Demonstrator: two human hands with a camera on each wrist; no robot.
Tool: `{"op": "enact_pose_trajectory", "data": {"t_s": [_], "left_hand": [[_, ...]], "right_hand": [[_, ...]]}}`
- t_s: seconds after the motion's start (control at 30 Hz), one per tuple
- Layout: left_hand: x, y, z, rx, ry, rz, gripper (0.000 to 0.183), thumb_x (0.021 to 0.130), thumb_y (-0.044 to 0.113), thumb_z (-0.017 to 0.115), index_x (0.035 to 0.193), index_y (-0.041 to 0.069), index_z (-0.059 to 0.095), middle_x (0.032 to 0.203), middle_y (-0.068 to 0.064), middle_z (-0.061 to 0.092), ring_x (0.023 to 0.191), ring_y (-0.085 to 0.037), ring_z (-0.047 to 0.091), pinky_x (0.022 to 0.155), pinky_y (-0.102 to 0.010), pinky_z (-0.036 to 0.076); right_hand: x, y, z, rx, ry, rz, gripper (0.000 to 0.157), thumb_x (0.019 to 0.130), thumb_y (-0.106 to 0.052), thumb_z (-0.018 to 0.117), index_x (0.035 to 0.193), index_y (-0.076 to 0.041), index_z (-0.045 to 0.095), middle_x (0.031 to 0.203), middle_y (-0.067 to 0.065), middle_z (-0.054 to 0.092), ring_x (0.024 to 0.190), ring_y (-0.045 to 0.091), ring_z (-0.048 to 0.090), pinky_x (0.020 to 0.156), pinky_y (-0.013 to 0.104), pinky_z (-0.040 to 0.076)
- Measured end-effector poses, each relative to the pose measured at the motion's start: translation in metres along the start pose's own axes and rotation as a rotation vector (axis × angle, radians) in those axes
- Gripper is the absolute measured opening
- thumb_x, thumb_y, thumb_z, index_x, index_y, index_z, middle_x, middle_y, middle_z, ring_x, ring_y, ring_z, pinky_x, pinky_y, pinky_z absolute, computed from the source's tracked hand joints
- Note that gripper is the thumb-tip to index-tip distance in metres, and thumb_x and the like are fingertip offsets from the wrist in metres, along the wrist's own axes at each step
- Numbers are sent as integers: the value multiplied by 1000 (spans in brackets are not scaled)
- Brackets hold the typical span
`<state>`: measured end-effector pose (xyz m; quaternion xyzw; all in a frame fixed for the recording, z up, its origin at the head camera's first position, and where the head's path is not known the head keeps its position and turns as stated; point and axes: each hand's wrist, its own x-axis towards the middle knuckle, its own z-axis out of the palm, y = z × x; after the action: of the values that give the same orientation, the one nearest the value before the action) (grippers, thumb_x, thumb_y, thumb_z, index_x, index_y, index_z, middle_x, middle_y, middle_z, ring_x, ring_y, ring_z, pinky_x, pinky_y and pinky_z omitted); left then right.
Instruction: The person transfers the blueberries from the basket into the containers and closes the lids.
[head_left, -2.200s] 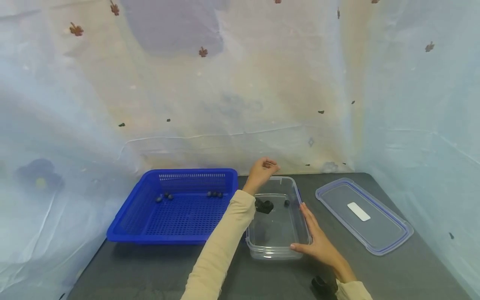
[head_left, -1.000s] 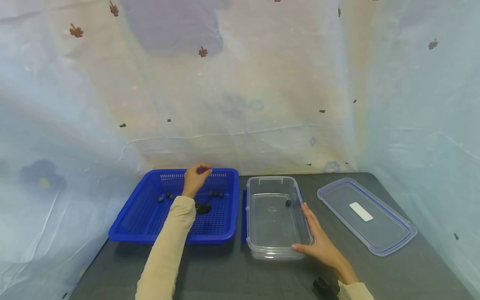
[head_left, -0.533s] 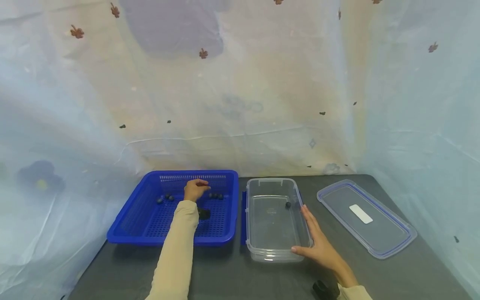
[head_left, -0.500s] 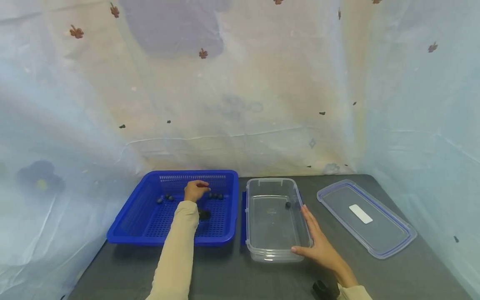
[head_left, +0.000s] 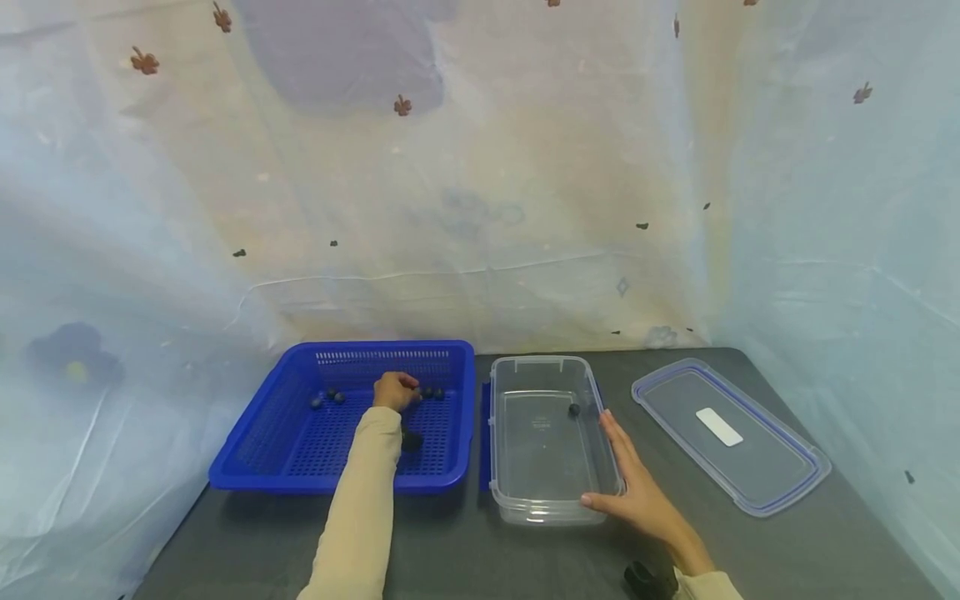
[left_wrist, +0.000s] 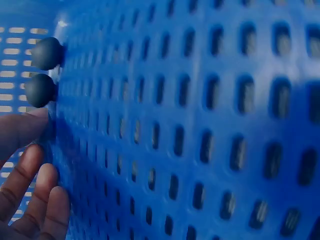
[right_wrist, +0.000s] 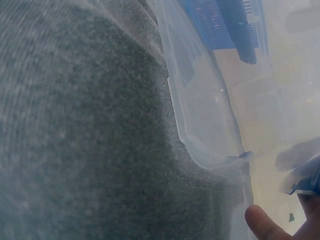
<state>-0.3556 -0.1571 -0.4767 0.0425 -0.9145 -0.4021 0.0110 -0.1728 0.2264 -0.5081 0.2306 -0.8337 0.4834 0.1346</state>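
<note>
My left hand (head_left: 396, 391) reaches into the blue perforated basket (head_left: 255, 462), fingertips low beside small dark balls that look like blueberries (head_left: 438, 393). In the left wrist view, two of these balls (left_wrist: 47, 53) rest against the basket wall, and the thumb (left_wrist: 22, 131) lies right by the lower one. I cannot tell whether the fingers pinch another ball. My right hand (head_left: 643, 496) rests against the clear plastic box (head_left: 543, 508), fingers along its right side and thumb at the front corner. One dark ball (head_left: 574, 410) lies inside the box.
A clear lid (head_left: 693, 387) with a blue seal and a white label lies on the dark table (head_left: 525, 562) at the right. Several dark balls (head_left: 332, 395) sit in the basket's left part. A patterned sheet (head_left: 480, 208) hangs behind and along both sides.
My left hand has moved from above the clear box to the blue basket, then down and slightly right to the dark balls. My right hand has stayed at the box.
</note>
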Motion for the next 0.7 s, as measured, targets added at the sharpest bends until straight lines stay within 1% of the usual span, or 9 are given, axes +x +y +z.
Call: {"op": "enact_pose_trajectory", "data": {"t_s": [0.07,0.17,0.27,0.4,0.47,0.53,0.63,0.7], "left_hand": [[0,0,0,17,4,-2,17,80,-6,71,97,-8,69,95,-19,67,102,-40,56,86,-47,47],[1,0,-1,39,8,6,16,78,-5,74,93,-8,69,92,-19,66,108,-43,49,91,-50,43],[3,-2,-2,48,16,17,16,78,-1,76,91,-7,69,92,-18,65,110,-45,47,92,-52,41],[4,1,-7,32,8,23,18,80,3,76,93,-7,69,95,-20,65,110,-46,48,89,-52,44],[4,3,-10,21,3,27,20,80,3,76,95,-7,68,96,-21,65,108,-46,50,87,-52,45],[4,4,-13,15,2,45,21,80,3,76,95,-8,68,96,-21,66,105,-46,53,86,-52,47],[4,6,-17,6,17,70,21,80,6,76,95,-7,68,95,-20,67,100,-42,58,86,-52,47],[4,10,-20,-4,27,94,20,81,7,75,95,-6,68,95,-19,67,99,-41,58,89,-53,44]], "right_hand": [[0,0,0,-3,-1,-1,116,65,-19,86,154,-4,15,159,16,9,139,49,10,96,74,16],[1,-1,0,-4,-2,-2,115,65,-19,86,154,-3,15,159,16,9,139,48,10,96,74,16],[1,-2,0,-3,-1,-7,115,65,-19,86,154,-2,15,158,20,10,139,49,10,96,74,17],[1,-2,-1,-3,2,-9,115,65,-19,86,154,-3,16,158,23,10,139,48,10,96,74,16],[2,-2,-1,-4,4,-8,115,65,-19,86,154,-3,16,157,25,10,140,47,10,96,74,16],[1,-1,-1,-3,6,-6,115,65,-18,86,154,-2,16,156,26,10,140,45,10,97,74,16],[1,-1,-1,-2,4,-2,114,65,-19,86,154,-2,16,156,27,11,141,45,10,97,74,16],[0,-1,-1,0,-1,2,114,65,-19,86,154,-1,16,156,27,10,140,46,10,96,74,16]]}}
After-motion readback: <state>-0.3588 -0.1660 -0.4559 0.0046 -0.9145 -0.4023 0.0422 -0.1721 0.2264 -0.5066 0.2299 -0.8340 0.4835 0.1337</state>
